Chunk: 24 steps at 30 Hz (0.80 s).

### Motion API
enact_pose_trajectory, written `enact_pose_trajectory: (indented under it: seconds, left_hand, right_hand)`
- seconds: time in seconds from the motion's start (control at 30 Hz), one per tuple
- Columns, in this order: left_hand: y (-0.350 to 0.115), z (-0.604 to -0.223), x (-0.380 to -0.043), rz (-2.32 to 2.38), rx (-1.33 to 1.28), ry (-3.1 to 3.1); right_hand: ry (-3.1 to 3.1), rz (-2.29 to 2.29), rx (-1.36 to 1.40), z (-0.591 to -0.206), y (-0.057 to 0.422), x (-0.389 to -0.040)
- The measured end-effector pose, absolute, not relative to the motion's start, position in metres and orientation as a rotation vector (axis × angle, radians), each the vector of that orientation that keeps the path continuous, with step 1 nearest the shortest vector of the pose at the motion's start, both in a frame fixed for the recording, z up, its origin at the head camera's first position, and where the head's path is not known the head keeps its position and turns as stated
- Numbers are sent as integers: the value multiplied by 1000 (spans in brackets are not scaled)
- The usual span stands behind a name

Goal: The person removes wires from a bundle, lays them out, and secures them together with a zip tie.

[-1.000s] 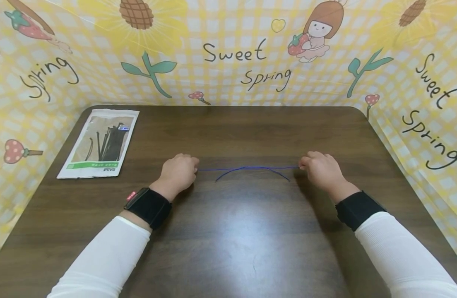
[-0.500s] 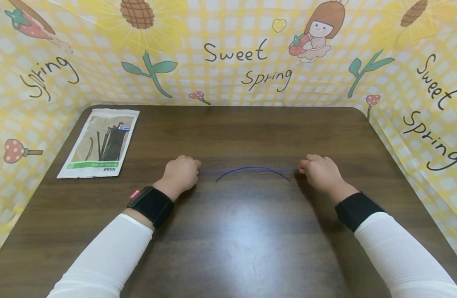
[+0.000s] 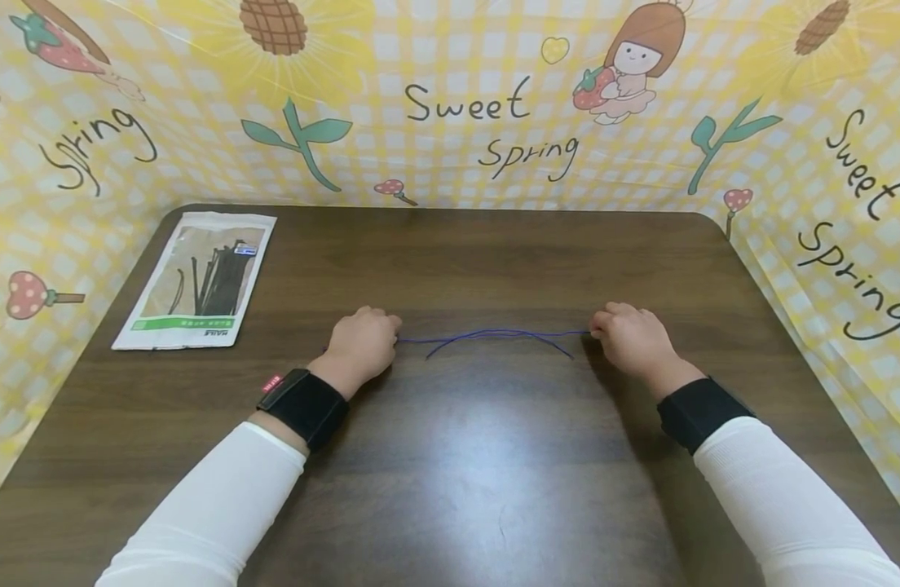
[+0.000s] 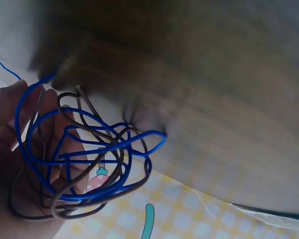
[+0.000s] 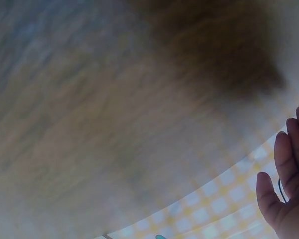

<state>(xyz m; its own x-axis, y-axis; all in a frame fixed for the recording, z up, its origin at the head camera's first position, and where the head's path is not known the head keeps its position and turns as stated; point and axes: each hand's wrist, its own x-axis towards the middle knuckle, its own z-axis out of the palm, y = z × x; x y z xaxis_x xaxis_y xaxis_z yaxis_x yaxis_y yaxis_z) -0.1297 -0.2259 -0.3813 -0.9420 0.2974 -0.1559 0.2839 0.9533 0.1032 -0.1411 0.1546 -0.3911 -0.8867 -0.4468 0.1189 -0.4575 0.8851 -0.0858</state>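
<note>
A thin blue wire [image 3: 419, 339] spans the space between my two hands across the table. My left hand [image 3: 365, 341] pinches its left part. Below that palm, in the left wrist view, hangs a tangled loop of blue and brown wire [image 4: 109, 149]. At the other end my right hand [image 3: 632, 336] pinches the blue wire between thumb and finger. A dark strand [image 5: 281, 191] shows by the right palm in the right wrist view. A shorter blue wire [image 3: 560, 348] lies bowed on the table, its middle overlapping the stretched one in the head view.
A flat white pouch [image 3: 147, 336] with a window showing black strips lies at the table's back left. The brown wooden table [image 3: 487, 269] is bordered by a yellow checked cloth [image 3: 435, 49] at the back and sides.
My left hand has shifted slightly to the right, and the stretched wire has gone from straight to gently wavy. The right hand and the bowed wire stay almost where they were.
</note>
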Motion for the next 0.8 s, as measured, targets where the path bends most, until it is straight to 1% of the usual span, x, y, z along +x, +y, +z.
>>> enact_pose_trajectory:
  seconds: [0.23, 0.8]
  left_hand:
    - [-225, -382, -129, 182, 463, 2986]
    - [-225, -384, -128, 193, 507, 3018]
  right_hand:
    - [-2966, 199, 663, -393, 159, -141]
    - [-2927, 264, 727, -397, 162, -136]
